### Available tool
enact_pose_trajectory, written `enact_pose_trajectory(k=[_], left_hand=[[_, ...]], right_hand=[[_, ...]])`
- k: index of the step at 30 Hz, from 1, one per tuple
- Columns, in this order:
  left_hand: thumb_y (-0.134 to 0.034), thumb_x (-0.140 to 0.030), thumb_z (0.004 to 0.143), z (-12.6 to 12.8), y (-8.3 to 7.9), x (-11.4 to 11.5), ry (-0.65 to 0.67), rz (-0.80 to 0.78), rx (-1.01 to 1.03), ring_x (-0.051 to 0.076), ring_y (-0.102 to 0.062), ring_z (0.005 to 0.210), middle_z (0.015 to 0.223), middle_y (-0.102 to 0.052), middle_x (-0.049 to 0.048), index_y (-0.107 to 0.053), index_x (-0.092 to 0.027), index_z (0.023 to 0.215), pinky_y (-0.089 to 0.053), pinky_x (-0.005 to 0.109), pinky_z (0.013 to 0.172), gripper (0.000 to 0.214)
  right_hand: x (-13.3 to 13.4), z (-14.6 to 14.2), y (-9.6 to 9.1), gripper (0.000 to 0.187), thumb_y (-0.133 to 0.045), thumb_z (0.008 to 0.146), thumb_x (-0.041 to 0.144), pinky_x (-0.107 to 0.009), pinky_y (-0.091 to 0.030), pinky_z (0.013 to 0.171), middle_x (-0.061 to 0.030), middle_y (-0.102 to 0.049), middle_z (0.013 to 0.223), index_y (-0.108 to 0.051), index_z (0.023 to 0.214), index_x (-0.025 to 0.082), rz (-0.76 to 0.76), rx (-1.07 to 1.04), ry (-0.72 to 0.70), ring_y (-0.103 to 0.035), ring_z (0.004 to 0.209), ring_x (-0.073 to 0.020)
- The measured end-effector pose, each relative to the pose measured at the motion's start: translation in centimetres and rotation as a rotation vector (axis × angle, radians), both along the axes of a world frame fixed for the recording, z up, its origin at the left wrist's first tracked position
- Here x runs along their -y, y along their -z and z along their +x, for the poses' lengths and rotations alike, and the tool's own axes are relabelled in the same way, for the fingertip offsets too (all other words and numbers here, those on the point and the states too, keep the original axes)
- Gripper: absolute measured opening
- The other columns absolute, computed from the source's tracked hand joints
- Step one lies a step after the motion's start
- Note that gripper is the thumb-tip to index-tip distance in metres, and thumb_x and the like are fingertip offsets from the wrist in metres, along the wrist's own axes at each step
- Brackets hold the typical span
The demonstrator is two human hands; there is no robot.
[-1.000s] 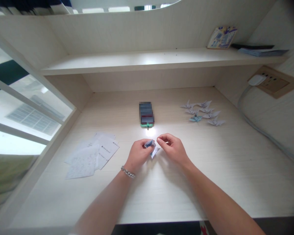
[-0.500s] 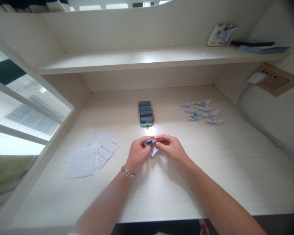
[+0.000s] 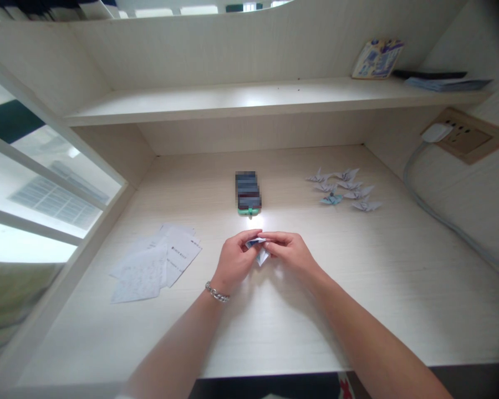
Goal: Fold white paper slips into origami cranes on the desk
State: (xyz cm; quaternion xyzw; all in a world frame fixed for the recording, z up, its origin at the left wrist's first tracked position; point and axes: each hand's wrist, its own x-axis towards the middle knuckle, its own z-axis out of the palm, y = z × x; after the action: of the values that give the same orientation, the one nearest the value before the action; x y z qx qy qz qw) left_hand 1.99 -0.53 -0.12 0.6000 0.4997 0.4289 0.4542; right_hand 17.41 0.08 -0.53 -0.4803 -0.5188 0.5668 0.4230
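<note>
Between my two hands is a small folded paper [image 3: 261, 256], white with a blue patch, its pointed end toward me. My left hand [image 3: 235, 256] pinches its left side between thumb and fingers; a silver chain bracelet [image 3: 217, 292] circles that wrist. On the other side, the fingers and thumb of my right hand [image 3: 291, 250] close on its right edge. Fingers cover part of the folds. Several folded paper cranes [image 3: 357, 192] sit at the back right, one of them light blue [image 3: 331, 198].
Loose paper sheets [image 3: 141, 271] overlap on the left of the desk. A phone-like device [image 3: 248, 191] with a green end lies beyond my hands. Above runs a shelf [image 3: 233, 100] holding a small packet [image 3: 377, 60]. A grey cable [image 3: 432, 213] hangs from the wall socket [image 3: 469, 136].
The fingers of my right hand have straightened and lowered slightly along the paper, and the paper's top edge looks flatter. Everything else stays in place.
</note>
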Motion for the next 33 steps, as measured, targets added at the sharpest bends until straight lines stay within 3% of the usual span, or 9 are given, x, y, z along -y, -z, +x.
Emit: enact_pose_trajectory(k=[3, 9, 16, 24, 29, 33], left_hand=[[-0.060, -0.019, 0.075, 0.0, -0.1, 0.0, 0.039, -0.021, 0.062, 0.021, -0.060, 0.099, 0.111, -0.064, 0.0097, -0.063, -0.017, 0.108, -0.049, 0.033, 0.085, 0.033], [-0.060, -0.013, 0.072, 0.1, -0.4, 0.1, 0.045, -0.009, 0.181, 0.022, -0.056, 0.108, 0.119, -0.059, 0.0117, -0.057, -0.016, 0.115, -0.047, 0.034, 0.090, 0.043], [-0.053, -0.001, 0.066, 0.2, -0.8, 0.4, 0.034, 0.057, 0.158, 0.021, -0.055, 0.110, 0.120, -0.058, 0.0094, -0.060, -0.017, 0.111, -0.046, 0.033, 0.092, 0.049], [-0.062, -0.014, 0.071, 0.3, -1.1, 0.6, 0.061, 0.004, 0.174, 0.019, -0.060, 0.097, 0.115, -0.060, 0.0111, -0.059, -0.015, 0.112, -0.051, 0.027, 0.080, 0.040], [-0.068, -0.016, 0.068, 0.3, -1.2, 0.5, 0.097, -0.090, 0.355, 0.019, -0.060, 0.097, 0.114, -0.061, 0.0116, -0.060, -0.015, 0.109, -0.050, 0.030, 0.084, 0.042], [-0.064, -0.023, 0.074, 0.1, -1.2, 0.2, 0.072, -0.196, 0.517, 0.022, -0.061, 0.096, 0.107, -0.064, 0.0122, -0.064, -0.013, 0.102, -0.049, 0.037, 0.085, 0.030]], right_hand=[[-0.1, 0.0, 0.3, 0.030, -0.060, 0.067, 0.018, -0.026, -0.042, 0.057, -0.0048, -0.068, 0.078, -0.071, 0.095, 0.018, -0.014, -0.029, -0.012, -0.054, 0.061, -0.0130], [0.0, 0.3, 0.3, 0.028, -0.058, 0.069, 0.018, -0.027, -0.043, 0.062, -0.0030, -0.064, 0.082, -0.072, 0.093, 0.023, 0.096, 0.014, -0.049, -0.054, 0.063, -0.0120], [0.1, 0.8, -0.5, 0.030, -0.056, 0.071, 0.016, -0.029, -0.046, 0.070, -0.0034, -0.064, 0.092, -0.072, 0.093, 0.029, 0.198, 0.094, -0.079, -0.059, 0.084, -0.0173], [-0.2, 1.0, -0.2, 0.021, -0.061, 0.074, 0.023, -0.030, -0.047, 0.074, -0.0054, -0.066, 0.092, -0.072, 0.092, 0.024, 0.199, 0.089, -0.081, -0.060, 0.086, -0.0192], [-0.3, 0.7, 0.0, 0.020, -0.064, 0.073, 0.031, -0.030, -0.046, 0.073, -0.0051, -0.069, 0.085, -0.072, 0.087, 0.019, 0.144, 0.006, -0.012, -0.062, 0.080, -0.0189], [-0.3, 0.5, -0.1, 0.025, -0.064, 0.073, 0.036, -0.030, -0.047, 0.069, -0.0056, -0.069, 0.083, -0.070, 0.086, 0.016, 0.068, -0.066, 0.043, -0.062, 0.076, -0.0191]])
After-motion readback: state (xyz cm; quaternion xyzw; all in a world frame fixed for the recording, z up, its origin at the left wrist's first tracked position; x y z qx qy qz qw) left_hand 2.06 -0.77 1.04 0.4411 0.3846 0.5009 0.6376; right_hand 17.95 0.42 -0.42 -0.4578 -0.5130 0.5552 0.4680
